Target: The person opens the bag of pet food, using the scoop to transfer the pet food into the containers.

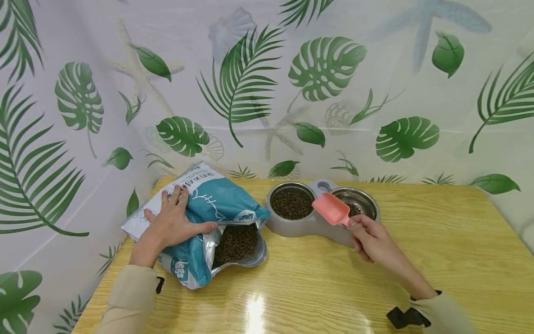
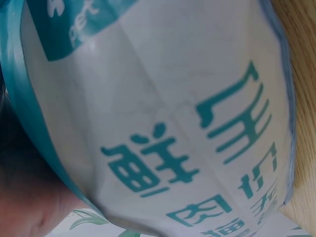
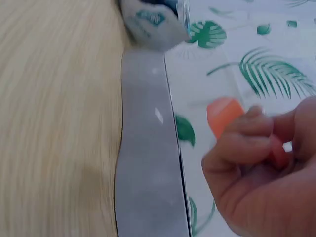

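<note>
A teal and white pet food bag lies on its side at the left, its mouth facing front right and showing brown kibble. My left hand rests on top of the bag with fingers spread and thumb near the opening. In my right hand, I grip the handle of a pink scoop, which hangs over the double bowl stand; no kibble shows in the scoop. The left steel bowl is well filled with kibble. A smaller amount lies in the right steel bowl, partly hidden by the scoop.
Everything stands on a yellow wood-grain table. A white curtain with a leaf print hangs along the back and left edges. The grey bowl stand sits near the back edge, close to the bag's right end.
</note>
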`<state>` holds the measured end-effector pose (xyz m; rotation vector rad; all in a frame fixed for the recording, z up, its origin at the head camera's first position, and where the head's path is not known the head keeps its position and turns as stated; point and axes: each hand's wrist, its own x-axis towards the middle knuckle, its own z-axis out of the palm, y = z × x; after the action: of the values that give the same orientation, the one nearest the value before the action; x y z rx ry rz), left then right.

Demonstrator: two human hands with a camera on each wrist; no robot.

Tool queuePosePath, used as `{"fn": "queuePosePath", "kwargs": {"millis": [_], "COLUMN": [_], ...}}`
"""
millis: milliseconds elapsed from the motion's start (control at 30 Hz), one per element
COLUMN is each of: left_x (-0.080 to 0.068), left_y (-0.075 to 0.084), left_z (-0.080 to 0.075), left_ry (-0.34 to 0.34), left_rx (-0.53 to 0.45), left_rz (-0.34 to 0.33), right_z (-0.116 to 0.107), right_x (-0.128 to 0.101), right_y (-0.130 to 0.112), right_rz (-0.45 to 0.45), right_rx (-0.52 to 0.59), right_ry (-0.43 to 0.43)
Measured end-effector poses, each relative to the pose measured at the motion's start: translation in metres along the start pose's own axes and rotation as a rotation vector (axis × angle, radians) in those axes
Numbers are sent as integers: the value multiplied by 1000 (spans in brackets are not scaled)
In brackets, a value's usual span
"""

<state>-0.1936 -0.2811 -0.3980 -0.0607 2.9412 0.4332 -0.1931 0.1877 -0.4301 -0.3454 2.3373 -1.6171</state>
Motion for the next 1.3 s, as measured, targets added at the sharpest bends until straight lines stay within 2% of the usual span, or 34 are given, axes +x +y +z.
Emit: {"fn": "queuePosePath", "kwargs": {"millis": [67, 233, 433, 667, 1033, 1167, 1300], "left_x": [0, 0, 0, 0, -1, 0, 0], "left_y": [0, -1, -1, -1, 0, 0, 0], "left_z": [0, 0, 0, 0, -1, -1, 0], "left_ry": [-1, 3, 0, 4, -6, -6, -8], "left_rx": [-1, -4, -9, -4, 3, 3, 2], "left_rz": [-1, -1, -2, 0, 0, 2, -2], "right_z": [11, 44, 83, 117, 140, 147, 156], "right_x": [-1, 0, 3, 13, 29, 33, 36], "right_y": [-5, -15, -20, -22, -25, -28, -31], "right_rz": [-16, 16, 108, 166, 308, 321, 295], "right_rx": [105, 214, 251, 293, 415, 458, 451], "right_ry": [-129, -356, -482, -524, -555, -560, -552]}}
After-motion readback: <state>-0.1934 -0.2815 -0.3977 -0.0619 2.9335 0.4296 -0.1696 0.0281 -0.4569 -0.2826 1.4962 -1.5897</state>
